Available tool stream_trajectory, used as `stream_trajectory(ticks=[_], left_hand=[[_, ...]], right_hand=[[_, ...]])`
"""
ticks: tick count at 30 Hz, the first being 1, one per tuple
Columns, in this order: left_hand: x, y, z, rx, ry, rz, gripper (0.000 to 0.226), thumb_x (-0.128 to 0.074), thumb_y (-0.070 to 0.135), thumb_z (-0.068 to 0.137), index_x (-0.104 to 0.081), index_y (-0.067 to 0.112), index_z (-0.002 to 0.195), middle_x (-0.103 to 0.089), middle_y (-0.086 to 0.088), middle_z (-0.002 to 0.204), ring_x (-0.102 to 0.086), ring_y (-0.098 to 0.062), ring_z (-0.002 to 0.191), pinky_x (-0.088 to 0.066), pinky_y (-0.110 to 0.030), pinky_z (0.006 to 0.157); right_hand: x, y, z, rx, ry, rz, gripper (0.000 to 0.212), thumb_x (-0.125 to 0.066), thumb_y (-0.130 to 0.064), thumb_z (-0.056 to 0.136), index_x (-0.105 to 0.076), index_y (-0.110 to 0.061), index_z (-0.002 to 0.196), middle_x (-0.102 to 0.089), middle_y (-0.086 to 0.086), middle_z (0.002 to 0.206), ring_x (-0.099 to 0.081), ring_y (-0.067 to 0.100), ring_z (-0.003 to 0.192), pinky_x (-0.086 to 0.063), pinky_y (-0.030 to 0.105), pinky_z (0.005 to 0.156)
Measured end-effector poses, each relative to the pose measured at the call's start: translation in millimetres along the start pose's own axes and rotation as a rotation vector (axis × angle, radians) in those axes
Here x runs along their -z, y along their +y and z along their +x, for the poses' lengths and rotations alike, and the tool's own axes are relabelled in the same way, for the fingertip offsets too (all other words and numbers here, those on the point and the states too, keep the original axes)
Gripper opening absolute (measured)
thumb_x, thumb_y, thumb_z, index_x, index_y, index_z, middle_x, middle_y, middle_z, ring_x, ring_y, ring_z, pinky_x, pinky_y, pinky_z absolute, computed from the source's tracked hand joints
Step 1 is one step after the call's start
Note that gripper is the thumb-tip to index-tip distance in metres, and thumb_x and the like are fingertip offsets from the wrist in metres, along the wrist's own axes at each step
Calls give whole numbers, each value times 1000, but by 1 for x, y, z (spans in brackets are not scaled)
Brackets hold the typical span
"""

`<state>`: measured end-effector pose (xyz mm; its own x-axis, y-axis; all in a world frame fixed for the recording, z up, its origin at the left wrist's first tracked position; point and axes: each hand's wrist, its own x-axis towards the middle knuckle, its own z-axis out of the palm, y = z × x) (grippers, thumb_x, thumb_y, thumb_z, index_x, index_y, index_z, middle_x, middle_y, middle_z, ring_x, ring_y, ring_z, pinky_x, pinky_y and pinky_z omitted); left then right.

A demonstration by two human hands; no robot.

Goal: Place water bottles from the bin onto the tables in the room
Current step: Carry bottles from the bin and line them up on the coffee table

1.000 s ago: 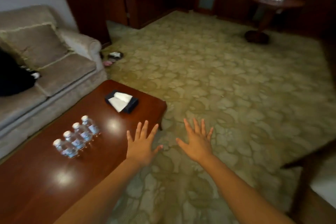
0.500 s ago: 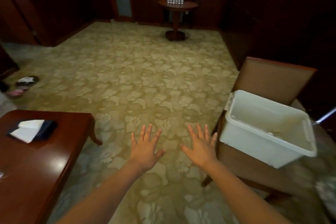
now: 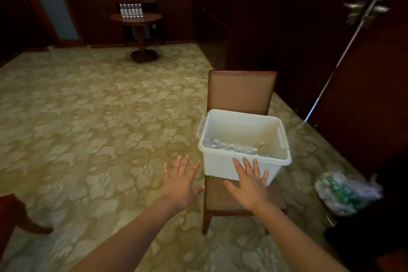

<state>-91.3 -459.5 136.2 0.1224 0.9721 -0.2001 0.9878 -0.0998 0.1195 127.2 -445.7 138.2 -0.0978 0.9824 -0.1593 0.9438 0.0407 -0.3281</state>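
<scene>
A white plastic bin stands on the seat of a brown chair right of centre. Several clear water bottles lie along the bin's near inside wall. My left hand hovers with spread fingers over the carpet, just left of the chair and bin. My right hand is also spread flat, in front of the bin's near wall above the chair seat. Neither hand holds anything. A row of several bottles stands on a round wooden table at the far wall.
Patterned carpet covers the floor between me and the round table. A corner and leg of the low wooden table show at lower left. A plastic bag lies on the floor at right, near dark wooden doors.
My view has swung right, away from the sofa and low table with its bottles. The bin on the chair has come to the centre and nearer. Both hands stay spread and hold nothing.
</scene>
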Motion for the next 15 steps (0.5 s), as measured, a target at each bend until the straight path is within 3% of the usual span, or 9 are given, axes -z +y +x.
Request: stream_trajectory(ticks=[7, 11, 15], left_hand=[[-3, 39, 78, -139, -38, 46, 75, -27, 67, 96, 8, 37, 155, 18, -3, 164, 23, -26, 149, 13, -57, 117], [-7, 50, 136, -205, -41, 38, 92, 6, 85, 75, 8, 39, 155, 19, -2, 164, 31, -20, 144, 16, -54, 115], [-3, 57, 194, -215, -33, 10, 72, -22, 67, 96, 7, 38, 155, 18, -2, 164, 23, -25, 149, 14, -53, 117]], right_hand=[[1, 52, 41, -128, 16, 55, 79, -42, -62, 95, -3, -37, 159, 6, -2, 168, 23, 26, 151, 19, 58, 116], [10, 74, 82, -204, 25, 81, 76, -42, -60, 95, -6, -37, 159, 1, -3, 168, 18, 25, 153, 16, 57, 119], [21, 91, 127, -254, -3, 65, 76, -43, -58, 96, -6, -36, 159, -1, -1, 168, 14, 25, 153, 15, 55, 118]])
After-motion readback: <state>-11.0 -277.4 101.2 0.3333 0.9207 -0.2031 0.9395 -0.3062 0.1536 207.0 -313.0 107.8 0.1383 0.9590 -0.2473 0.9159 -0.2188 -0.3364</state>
